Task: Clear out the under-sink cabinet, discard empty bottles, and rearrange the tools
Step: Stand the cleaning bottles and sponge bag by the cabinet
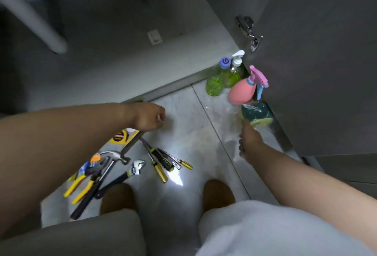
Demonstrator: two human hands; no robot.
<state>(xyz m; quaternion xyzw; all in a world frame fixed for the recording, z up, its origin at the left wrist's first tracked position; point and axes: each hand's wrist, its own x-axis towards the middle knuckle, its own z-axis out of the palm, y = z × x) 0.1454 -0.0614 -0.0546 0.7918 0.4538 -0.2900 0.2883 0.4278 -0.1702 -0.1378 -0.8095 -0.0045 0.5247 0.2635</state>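
Crouched on the tiled floor [183,100] before the open under-sink cabinet [122,55], a person sorts the things that lie outside it. At left the tools sit in a loose heap on the tiles: yellow-handled pliers [80,185], a hammer [114,155], an adjustable wrench [133,170], a yellow tape measure [119,137] and, just beside them, a few screwdrivers [163,167].

The left hand [146,116] hovers over the heap with fingers curled. Whether it grips the metal bar [131,143] directly beneath it cannot be told.

Further right, three bottles stand close together at the cabinet's front edge: a green bottle [216,81] with a purple cap, a pump bottle [235,72] and a pink spray bottle [241,91].

The right hand [251,143] holds the lower end of a wrapped sponge [257,113], blurred, just in front of the spray bottle and beside the open cabinet door [326,72].

The step in hand appears to be the clearing-out, with the sponge being carried to the floor. Next it needs a spot near the bottles without knocking them. The bottles then want checking for emptiness, and the tools await ordering.
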